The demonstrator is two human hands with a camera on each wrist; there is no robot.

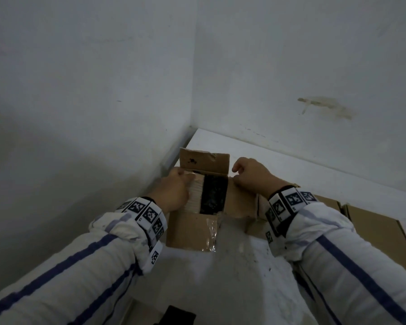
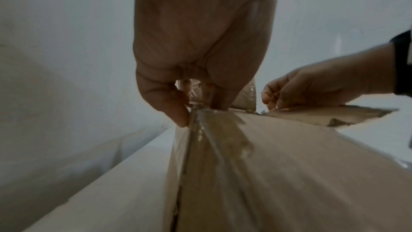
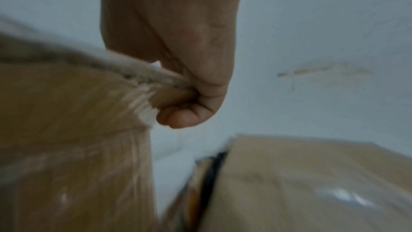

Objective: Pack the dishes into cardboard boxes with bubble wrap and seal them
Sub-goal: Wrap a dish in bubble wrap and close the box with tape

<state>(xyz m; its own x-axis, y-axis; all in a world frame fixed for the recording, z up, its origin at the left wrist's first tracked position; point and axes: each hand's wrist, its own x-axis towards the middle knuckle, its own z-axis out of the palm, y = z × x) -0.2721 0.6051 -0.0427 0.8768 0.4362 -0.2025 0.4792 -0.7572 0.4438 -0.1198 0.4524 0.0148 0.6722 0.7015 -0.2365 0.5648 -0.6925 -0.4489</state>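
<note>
Both hands are gripping box [image 1: 192, 228] flaps: left hand [image 1: 174, 191] left flap, right hand [image 1: 249, 177] right; spreading evenly avoids tearing.

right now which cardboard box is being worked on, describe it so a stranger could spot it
Find the corner where the two white walls meet the white table. The open cardboard box sits there, its flaps gripped by the left hand and the right hand. Unlike the closed boxes to its right, its top is open, showing a dark interior.
</note>
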